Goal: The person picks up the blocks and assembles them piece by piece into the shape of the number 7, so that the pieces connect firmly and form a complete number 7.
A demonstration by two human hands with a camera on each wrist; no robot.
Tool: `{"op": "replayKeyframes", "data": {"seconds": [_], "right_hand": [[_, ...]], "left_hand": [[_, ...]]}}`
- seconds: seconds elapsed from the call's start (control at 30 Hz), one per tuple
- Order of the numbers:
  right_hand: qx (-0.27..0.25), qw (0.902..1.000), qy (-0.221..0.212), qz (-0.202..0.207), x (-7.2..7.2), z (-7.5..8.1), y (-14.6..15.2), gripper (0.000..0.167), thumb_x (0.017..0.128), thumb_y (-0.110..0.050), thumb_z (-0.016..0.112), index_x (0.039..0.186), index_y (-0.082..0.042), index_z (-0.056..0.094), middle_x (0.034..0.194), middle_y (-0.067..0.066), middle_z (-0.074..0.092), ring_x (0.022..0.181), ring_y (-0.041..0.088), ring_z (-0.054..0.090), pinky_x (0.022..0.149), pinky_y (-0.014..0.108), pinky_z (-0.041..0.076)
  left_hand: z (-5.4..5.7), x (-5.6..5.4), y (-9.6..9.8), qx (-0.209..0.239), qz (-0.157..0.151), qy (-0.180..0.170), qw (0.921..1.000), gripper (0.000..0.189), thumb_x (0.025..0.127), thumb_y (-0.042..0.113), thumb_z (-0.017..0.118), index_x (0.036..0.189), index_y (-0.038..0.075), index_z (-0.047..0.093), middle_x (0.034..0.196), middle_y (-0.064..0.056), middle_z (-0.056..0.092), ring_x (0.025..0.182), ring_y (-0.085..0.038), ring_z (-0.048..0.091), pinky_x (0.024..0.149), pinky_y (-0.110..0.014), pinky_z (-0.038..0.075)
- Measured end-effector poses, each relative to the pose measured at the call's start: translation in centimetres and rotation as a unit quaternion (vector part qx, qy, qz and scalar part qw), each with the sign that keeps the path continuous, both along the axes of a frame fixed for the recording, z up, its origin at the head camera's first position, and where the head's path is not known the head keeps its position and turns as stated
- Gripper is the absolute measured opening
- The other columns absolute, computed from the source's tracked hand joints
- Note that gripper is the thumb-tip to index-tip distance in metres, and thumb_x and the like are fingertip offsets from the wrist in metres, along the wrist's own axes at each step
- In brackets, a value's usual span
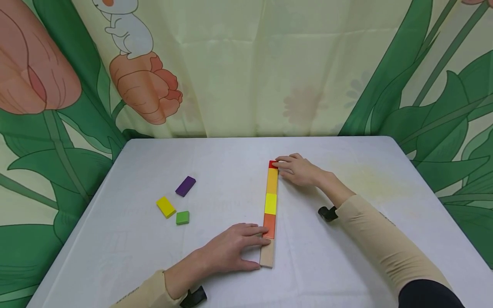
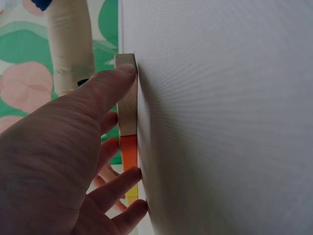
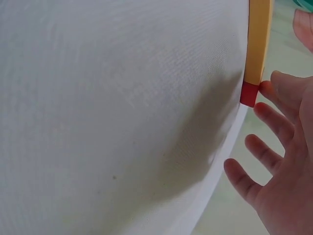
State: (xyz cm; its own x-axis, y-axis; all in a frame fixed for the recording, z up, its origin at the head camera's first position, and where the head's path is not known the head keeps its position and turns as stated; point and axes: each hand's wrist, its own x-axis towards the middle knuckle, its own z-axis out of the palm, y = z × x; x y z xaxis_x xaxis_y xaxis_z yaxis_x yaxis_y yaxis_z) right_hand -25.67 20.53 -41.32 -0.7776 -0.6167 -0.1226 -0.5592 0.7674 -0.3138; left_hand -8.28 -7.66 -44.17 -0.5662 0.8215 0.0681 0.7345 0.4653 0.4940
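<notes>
Several wooden blocks lie end to end in a straight row on the table. From the far end come a small red block (image 1: 272, 164), an amber block (image 1: 271, 180), a yellow block (image 1: 271, 204), an orange block (image 1: 269, 224) and a plain wood block (image 1: 266, 256). My left hand (image 1: 233, 248) touches the near part of the row, its thumb on the plain wood block and its fingers stretched along the side. At the far end, the fingertips of my right hand (image 1: 298, 170) are right at the red block, with the other fingers spread in the right wrist view.
Left of the row lie a purple block (image 1: 185, 186), a loose yellow block (image 1: 166, 207) and a green block (image 1: 182, 217). A white cloth (image 1: 327, 273) covers the table. Behind its far edge hangs a printed curtain (image 1: 246, 77).
</notes>
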Motion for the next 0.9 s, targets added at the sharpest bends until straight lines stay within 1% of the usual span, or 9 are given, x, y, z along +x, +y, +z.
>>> {"op": "replayKeyframes", "data": {"seconds": [0.23, 0.43, 0.53, 0.67, 0.8, 0.9], "right_hand": [[-0.01, 0.9999, 0.009, 0.008, 0.2, 0.1, -0.1, 0.045, 0.104, -0.02, 0.054, 0.148, -0.009, 0.053, 0.154, 0.016, 0.043, 0.136, 0.046, 0.033, 0.106, 0.064, 0.034], [-0.016, 0.9997, 0.014, 0.01, 0.5, 0.2, -0.3, 0.044, 0.104, -0.019, 0.055, 0.146, -0.009, 0.055, 0.153, 0.016, 0.044, 0.135, 0.046, 0.034, 0.106, 0.064, 0.034], [-0.014, 0.9998, 0.015, 0.007, 0.7, 0.2, -0.3, 0.044, 0.103, -0.02, 0.056, 0.146, -0.011, 0.056, 0.153, 0.016, 0.044, 0.136, 0.045, 0.034, 0.106, 0.064, 0.035], [-0.016, 0.9998, 0.01, 0.007, 0.8, 0.0, -0.4, 0.043, 0.103, -0.021, 0.056, 0.146, -0.012, 0.056, 0.152, 0.016, 0.045, 0.136, 0.044, 0.035, 0.106, 0.064, 0.035], [-0.022, 0.9997, 0.012, 0.007, 1.1, 0.0, -0.5, 0.043, 0.103, -0.022, 0.057, 0.145, -0.012, 0.057, 0.151, 0.016, 0.046, 0.135, 0.044, 0.037, 0.106, 0.063, 0.035], [-0.032, 0.9993, 0.017, 0.003, 1.1, -0.1, -0.6, 0.043, 0.102, -0.023, 0.06, 0.143, -0.01, 0.058, 0.149, 0.017, 0.049, 0.133, 0.042, 0.04, 0.108, 0.058, 0.036]], "left_hand": [[0.1, 0.0, -0.1, -0.001, -0.001, 0.0, 1.0, 0.054, 0.089, 0.038, 0.079, 0.139, 0.022, 0.064, 0.15, 0.005, 0.051, 0.137, -0.018, 0.046, 0.111, -0.04, 0.039], [0.2, 0.0, -0.3, 0.003, 0.002, -0.012, 0.9999, 0.056, 0.089, 0.038, 0.079, 0.14, 0.021, 0.063, 0.149, 0.005, 0.051, 0.137, -0.016, 0.046, 0.111, -0.038, 0.04], [0.4, -0.1, -0.4, 0.003, 0.009, -0.022, 0.9997, 0.056, 0.089, 0.036, 0.08, 0.139, 0.021, 0.063, 0.149, 0.005, 0.051, 0.136, -0.014, 0.046, 0.11, -0.036, 0.041], [0.7, -0.1, -0.7, 0.001, 0.028, -0.041, 0.9988, 0.055, 0.089, 0.034, 0.08, 0.139, 0.023, 0.063, 0.148, 0.006, 0.052, 0.135, -0.012, 0.047, 0.109, -0.035, 0.041], [1.2, -0.4, -1.4, 0.005, 0.052, -0.043, 0.9977, 0.055, 0.089, 0.033, 0.079, 0.14, 0.021, 0.063, 0.147, 0.005, 0.053, 0.135, -0.013, 0.047, 0.109, -0.036, 0.042], [1.9, -0.9, -2.0, 0.011, 0.074, -0.039, 0.9964, 0.054, 0.09, 0.032, 0.079, 0.139, 0.018, 0.063, 0.146, 0.002, 0.054, 0.135, -0.015, 0.047, 0.108, -0.039, 0.043]]}}
